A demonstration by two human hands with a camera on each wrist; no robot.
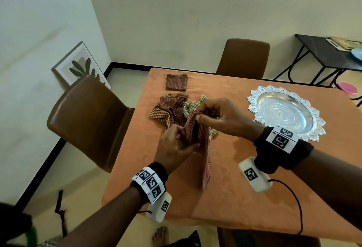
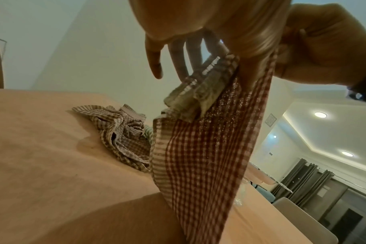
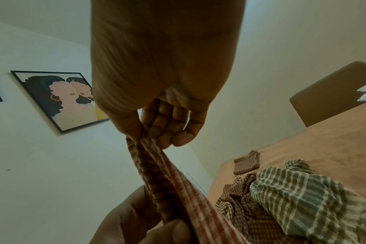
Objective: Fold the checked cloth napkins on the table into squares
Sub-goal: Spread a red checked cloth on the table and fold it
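The red checked napkin (image 1: 197,139) is held above the table (image 1: 244,188) at centre frame, bunched lengthwise, its lower end hanging toward the cloth-covered surface. The right hand (image 1: 221,117) pinches the upper edge between thumb and curled fingers (image 3: 167,132). The left hand (image 1: 174,149) grips the cloth lower down with the thumb; its other fingers (image 2: 178,54) extend loosely. Judged purpose: the two hands are locating edges or corners so the napkin can be spread for folding.

Behind the hands, at centre frame, lies a crumpled heap: a brown checked napkin (image 1: 168,109) touching a green checked napkin (image 1: 191,105), both unfolded. Further up the frame, well apart from the heap, one folded brown napkin (image 1: 176,82) lies as a square, apparently set aside as finished.

At right of frame a silver tray (image 1: 254,98) with a scalloped rim rests on the table; nothing is seen in it.
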